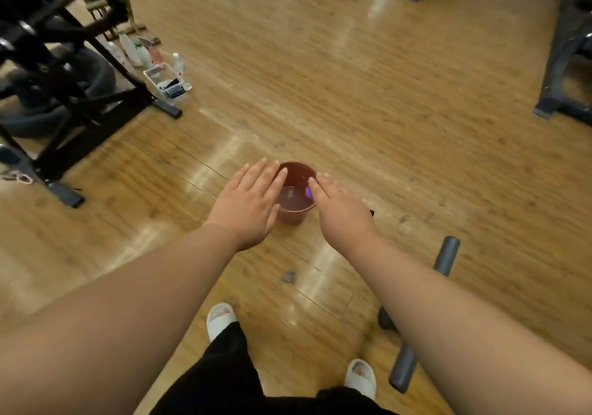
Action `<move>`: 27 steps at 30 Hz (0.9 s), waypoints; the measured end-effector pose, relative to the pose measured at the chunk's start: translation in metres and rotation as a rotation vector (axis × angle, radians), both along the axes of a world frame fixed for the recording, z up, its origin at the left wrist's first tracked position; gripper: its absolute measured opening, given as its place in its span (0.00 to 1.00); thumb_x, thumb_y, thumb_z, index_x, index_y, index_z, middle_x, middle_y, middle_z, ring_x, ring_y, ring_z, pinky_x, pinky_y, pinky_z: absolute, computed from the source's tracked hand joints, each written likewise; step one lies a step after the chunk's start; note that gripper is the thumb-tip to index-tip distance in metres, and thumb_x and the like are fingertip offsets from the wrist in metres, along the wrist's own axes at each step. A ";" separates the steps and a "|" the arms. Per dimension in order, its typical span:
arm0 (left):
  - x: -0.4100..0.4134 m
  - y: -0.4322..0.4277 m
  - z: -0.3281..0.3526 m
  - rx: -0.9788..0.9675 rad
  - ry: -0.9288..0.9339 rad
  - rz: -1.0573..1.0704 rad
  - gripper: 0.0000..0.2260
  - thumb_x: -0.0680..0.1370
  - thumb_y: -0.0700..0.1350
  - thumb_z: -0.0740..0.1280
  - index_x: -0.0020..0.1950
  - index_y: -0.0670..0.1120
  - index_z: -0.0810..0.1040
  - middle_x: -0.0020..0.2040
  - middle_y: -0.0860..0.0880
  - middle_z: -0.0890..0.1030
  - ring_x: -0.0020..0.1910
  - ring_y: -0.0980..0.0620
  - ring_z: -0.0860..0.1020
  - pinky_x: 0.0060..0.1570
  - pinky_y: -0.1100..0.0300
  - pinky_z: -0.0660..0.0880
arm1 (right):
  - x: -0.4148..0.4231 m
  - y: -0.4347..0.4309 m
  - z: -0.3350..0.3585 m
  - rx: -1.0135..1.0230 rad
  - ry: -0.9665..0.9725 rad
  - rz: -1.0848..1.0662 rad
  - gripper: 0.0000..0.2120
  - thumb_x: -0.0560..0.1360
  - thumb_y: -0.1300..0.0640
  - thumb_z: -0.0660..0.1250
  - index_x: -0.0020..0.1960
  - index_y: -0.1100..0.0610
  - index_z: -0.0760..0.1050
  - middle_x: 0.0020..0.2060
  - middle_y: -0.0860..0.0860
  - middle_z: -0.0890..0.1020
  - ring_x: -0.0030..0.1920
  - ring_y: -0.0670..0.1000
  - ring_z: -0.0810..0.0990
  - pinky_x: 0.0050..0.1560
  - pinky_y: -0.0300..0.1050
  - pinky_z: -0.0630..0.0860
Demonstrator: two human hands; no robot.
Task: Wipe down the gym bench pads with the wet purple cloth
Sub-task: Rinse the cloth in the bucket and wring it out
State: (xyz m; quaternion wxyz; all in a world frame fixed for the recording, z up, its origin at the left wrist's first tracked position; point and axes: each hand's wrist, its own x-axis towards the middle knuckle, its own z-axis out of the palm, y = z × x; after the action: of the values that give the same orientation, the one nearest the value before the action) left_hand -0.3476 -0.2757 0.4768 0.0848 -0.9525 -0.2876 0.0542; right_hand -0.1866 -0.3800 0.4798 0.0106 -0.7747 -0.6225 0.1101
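Purple cloth, only a small blurred scrap showing, rest hidden under the right hand, long axis impossible to tell, at 3 o'clock inside the reddish water bucket, right fingers straight above it, left hand at 9 o'clock, fingers spread wide, wooden floor.

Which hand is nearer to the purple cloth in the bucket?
Right. The right hand reaches over the right rim of the bucket, just beside the purple cloth; the left hand is spread over the left rim, across the water from it.
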 end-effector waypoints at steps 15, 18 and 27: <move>-0.027 0.151 -0.005 -0.106 0.017 -0.175 0.28 0.83 0.54 0.42 0.78 0.45 0.35 0.80 0.46 0.41 0.78 0.47 0.39 0.74 0.52 0.35 | -0.043 0.136 -0.006 -0.056 -0.014 -0.149 0.28 0.81 0.63 0.53 0.79 0.58 0.47 0.79 0.54 0.51 0.78 0.51 0.49 0.75 0.44 0.50; 0.000 0.175 -0.008 -0.113 0.052 -0.223 0.28 0.83 0.54 0.42 0.78 0.44 0.35 0.80 0.45 0.40 0.78 0.47 0.39 0.74 0.52 0.36 | -0.023 0.154 -0.015 -0.050 -0.014 -0.198 0.28 0.81 0.63 0.53 0.79 0.57 0.48 0.79 0.53 0.51 0.78 0.52 0.50 0.74 0.44 0.51; 0.095 0.260 -0.006 -0.071 0.021 -0.338 0.29 0.79 0.53 0.45 0.77 0.42 0.58 0.76 0.42 0.64 0.75 0.43 0.62 0.73 0.49 0.56 | 0.064 0.215 -0.020 -0.018 0.036 -0.299 0.27 0.79 0.65 0.56 0.77 0.59 0.57 0.77 0.55 0.58 0.77 0.54 0.55 0.73 0.47 0.57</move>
State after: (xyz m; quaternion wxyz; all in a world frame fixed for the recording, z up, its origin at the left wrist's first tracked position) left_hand -0.2531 -0.0155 0.4713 0.0621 -0.9890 -0.1203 0.0589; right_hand -0.1229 -0.1651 0.4600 0.0310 -0.8567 -0.4991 0.1266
